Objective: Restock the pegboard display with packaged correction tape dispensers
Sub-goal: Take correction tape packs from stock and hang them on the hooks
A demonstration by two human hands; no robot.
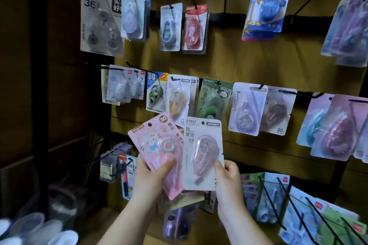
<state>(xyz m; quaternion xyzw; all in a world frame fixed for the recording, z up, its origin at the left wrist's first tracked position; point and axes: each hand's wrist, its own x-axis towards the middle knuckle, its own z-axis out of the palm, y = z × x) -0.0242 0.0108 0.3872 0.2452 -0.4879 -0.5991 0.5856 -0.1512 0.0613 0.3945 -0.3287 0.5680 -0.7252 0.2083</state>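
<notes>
My left hand grips a pink cat-printed correction tape pack, thumb pressed on its blister, with more packs stacked behind it. My right hand pinches a white pack with a pink dispenser at its lower right edge. Both packs are held up in front of the brown pegboard. Just above them hangs a matching white pack with an orange dispenser on its black hook.
Rows of black hooks carry other tape packs: a red one, a blue one, a green one, purple ones. Long bare hooks jut out at lower right. A dark cabinet edge stands left.
</notes>
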